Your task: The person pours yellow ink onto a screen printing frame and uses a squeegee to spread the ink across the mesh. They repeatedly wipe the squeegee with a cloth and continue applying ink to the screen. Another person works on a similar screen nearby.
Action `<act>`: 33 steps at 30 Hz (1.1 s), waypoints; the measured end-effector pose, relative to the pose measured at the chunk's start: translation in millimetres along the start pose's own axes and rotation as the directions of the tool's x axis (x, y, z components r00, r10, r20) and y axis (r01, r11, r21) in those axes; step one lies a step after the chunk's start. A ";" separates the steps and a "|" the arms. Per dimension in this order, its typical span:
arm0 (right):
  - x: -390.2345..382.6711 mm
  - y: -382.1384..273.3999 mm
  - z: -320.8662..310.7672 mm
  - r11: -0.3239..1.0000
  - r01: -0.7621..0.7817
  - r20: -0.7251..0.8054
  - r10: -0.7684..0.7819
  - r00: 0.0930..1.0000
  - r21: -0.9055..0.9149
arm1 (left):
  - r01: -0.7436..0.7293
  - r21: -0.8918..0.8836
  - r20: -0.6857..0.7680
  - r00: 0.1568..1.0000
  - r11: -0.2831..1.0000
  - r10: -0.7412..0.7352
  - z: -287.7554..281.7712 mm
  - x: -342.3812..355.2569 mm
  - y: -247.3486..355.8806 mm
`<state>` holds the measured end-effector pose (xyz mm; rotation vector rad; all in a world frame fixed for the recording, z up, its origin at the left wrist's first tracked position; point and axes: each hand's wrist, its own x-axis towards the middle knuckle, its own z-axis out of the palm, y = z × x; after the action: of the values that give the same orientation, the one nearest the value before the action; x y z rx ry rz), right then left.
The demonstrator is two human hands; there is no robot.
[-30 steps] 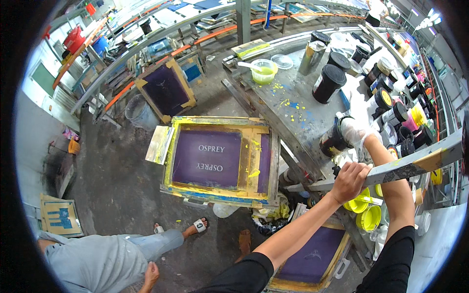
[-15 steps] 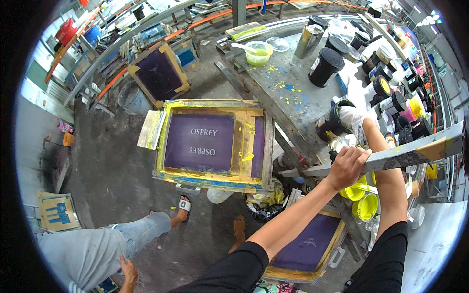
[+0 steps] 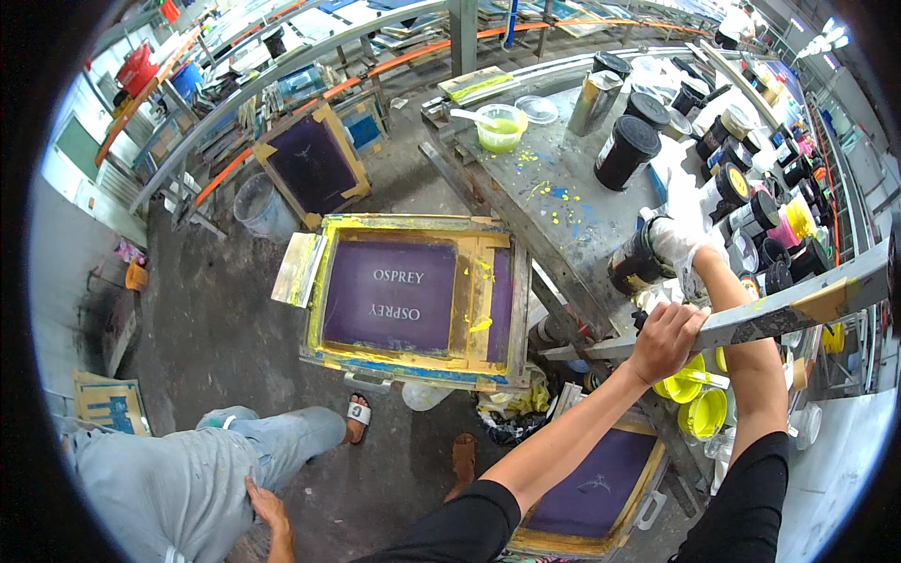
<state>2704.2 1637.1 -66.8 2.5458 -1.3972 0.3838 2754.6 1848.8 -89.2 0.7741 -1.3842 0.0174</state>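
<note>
My left hand (image 3: 668,340) is curled over a grey metal bar (image 3: 765,311) that slants across the right side. White, wrinkled plastic or cloth covers my right hand (image 3: 678,242), which reaches over the bar to the mouth of an open black tub (image 3: 631,263). Its fingers are hidden there, so any grip cannot be made out. Crumpled white material (image 3: 692,192) lies just beyond the right hand. Below the bar, bright yellow ink tubs (image 3: 702,415) stand beside my right forearm.
A yellow-edged printing screen (image 3: 399,355) lies left of the paint-spotted table (image 3: 526,155). Another screen (image 3: 591,483) is under my left forearm. Black jars (image 3: 627,150) and a green-filled bowl (image 3: 501,131) stand on the table. A person in grey (image 3: 169,479) is at lower left.
The view has shifted a little, so most things sit slightly lower. Both my hands keep their places at the bar and the tub. The person at lower left has moved slightly.
</note>
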 end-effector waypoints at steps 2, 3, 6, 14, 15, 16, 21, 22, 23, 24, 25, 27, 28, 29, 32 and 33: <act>0.5 2.1 -1.7 1.000 -0.013 -0.015 0.013 1.000 0.014 | -0.006 -0.002 -0.002 1.000 1.000 0.006 1.0 1.5 0.1; 2.3 0.5 -1.1 1.000 -0.013 -0.023 0.014 1.000 0.023 | -0.007 0.003 -0.005 1.000 1.000 0.007 0.7 1.7 -0.8; 1.1 -1.3 -1.5 0.999 -0.013 -0.035 0.014 0.999 0.044 | 0.003 0.004 -0.002 1.000 1.000 -0.003 -0.1 0.7 -1.4; -10.4 3.7 -3.8 0.996 -0.058 -0.076 0.063 0.995 0.070 | 0.011 -0.003 0.012 1.000 1.000 -0.011 1.5 -0.6 -0.7; -9.3 3.0 -2.4 0.995 -0.057 -0.081 0.063 0.995 0.078 | 0.012 -0.005 0.014 1.000 1.000 -0.011 0.7 -0.9 -1.3; -7.6 2.3 -1.1 0.995 -0.055 -0.086 0.062 0.994 0.084 | 0.009 0.006 0.013 1.000 1.000 -0.009 0.4 -0.3 -3.1; -7.4 0.0 -3.5 0.995 -0.049 -0.106 0.058 0.993 0.091 | 0.016 0.009 0.011 1.000 1.000 -0.016 -0.8 -1.5 -3.6; -7.5 0.4 -4.2 0.994 -0.049 -0.114 0.060 0.992 0.097 | 0.020 0.007 0.022 1.000 1.000 -0.020 -2.0 -0.4 -3.8; -10.8 1.8 -4.5 0.994 -0.054 -0.115 0.065 0.991 0.096 | 0.013 0.010 0.018 1.000 1.000 -0.013 -1.5 -1.5 -2.4; -11.2 2.8 -4.5 0.994 -0.059 -0.120 0.070 0.990 0.092 | 0.007 0.010 0.014 1.000 1.000 -0.007 -0.3 -1.4 -2.4; -9.5 4.9 -5.0 0.994 -0.061 -0.131 0.073 0.989 0.093 | 0.001 0.008 0.011 1.000 1.000 -0.001 0.7 -1.4 -2.8; -7.4 9.2 -8.4 0.994 -0.068 -0.158 0.081 0.984 0.087 | -0.003 -0.031 -0.002 1.000 1.000 0.003 3.6 -1.5 0.4; -6.0 9.8 -10.6 0.994 -0.064 -0.175 0.078 0.981 0.083 | 0.009 -0.018 0.016 1.000 1.000 -0.008 5.1 -3.9 0.6; -0.3 1.9 -7.1 0.994 -0.045 -0.184 0.062 0.981 0.097 | 0.020 0.015 0.032 0.999 1.000 -0.021 2.6 -5.6 -4.8; -1.6 -4.6 -5.2 0.994 0.002 -0.245 0.026 0.969 0.113 | 0.020 0.027 0.028 0.999 0.999 -0.021 0.9 -6.8 -9.2; -2.3 -2.7 -6.5 0.994 -0.010 -0.237 0.036 0.971 0.108 | 0.016 0.023 0.020 1.000 1.000 -0.017 1.8 -5.6 -8.2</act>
<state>2704.5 1642.4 -61.6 2.4657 -1.3501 0.7604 2755.4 1844.0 -98.1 0.8072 -1.3989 0.0127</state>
